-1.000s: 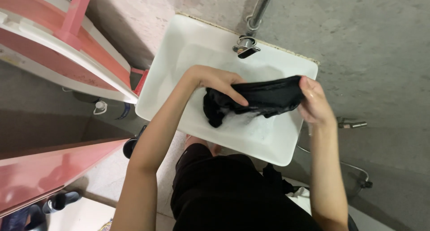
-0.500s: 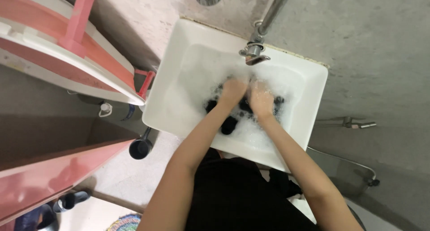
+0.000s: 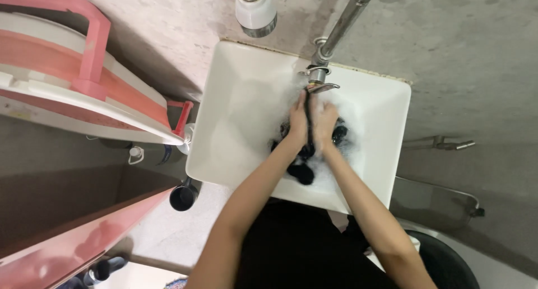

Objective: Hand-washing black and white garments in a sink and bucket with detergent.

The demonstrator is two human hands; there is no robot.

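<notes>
The black cloth [image 3: 305,154] is pressed between the left hand [image 3: 297,121] and the right hand [image 3: 324,122], both closed on it, low in the suds of the white basin [image 3: 235,87]. Its bunched length trails from the paired hands toward the body, directly under the tap [image 3: 317,80], neither hand nearer.

Both hands [image 3: 310,121] pressed around black cloth [image 3: 303,171]
</notes>
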